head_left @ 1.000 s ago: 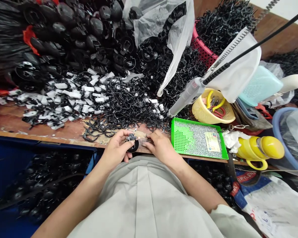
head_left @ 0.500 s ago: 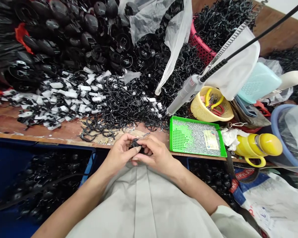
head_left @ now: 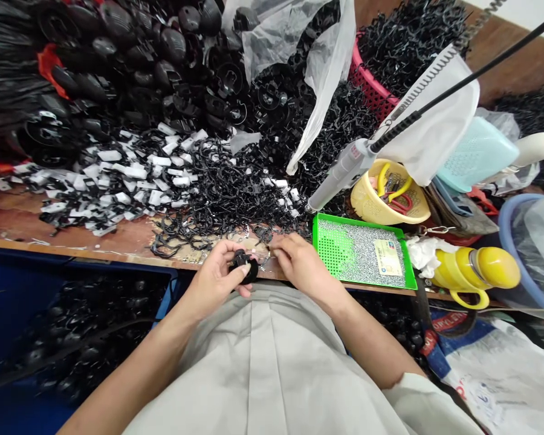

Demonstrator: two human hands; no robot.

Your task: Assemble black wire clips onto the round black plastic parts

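Note:
My left hand (head_left: 217, 275) is closed around a black round plastic part (head_left: 249, 269), held just over the table's front edge, its disc side turned to the right. A little to the right, my right hand (head_left: 301, 266) rests low over the table edge, apart from that part. Its thumb and fingertips are pinched together beside small loose bits; what they grip, if anything, is too small to make out. Just beyond both hands lies a heap of thin black plastic pieces (head_left: 226, 193). Right of my right hand sits a green tray (head_left: 316, 244) filled with tiny metal pieces, a card on top.
White-and-black parts (head_left: 131, 172) and black housings (head_left: 172, 45) are piled at the left and back. A grey electric screwdriver (head_left: 340, 172) hangs beside a yellow basket (head_left: 367, 208) with pliers. A yellow bottle (head_left: 462, 272) lies at right. Blue bins (head_left: 165, 296) stand below the edge.
My right hand has come away from the black part and moved right, down to the table edge. My left hand keeps hold of the part, whose round disc now shows.

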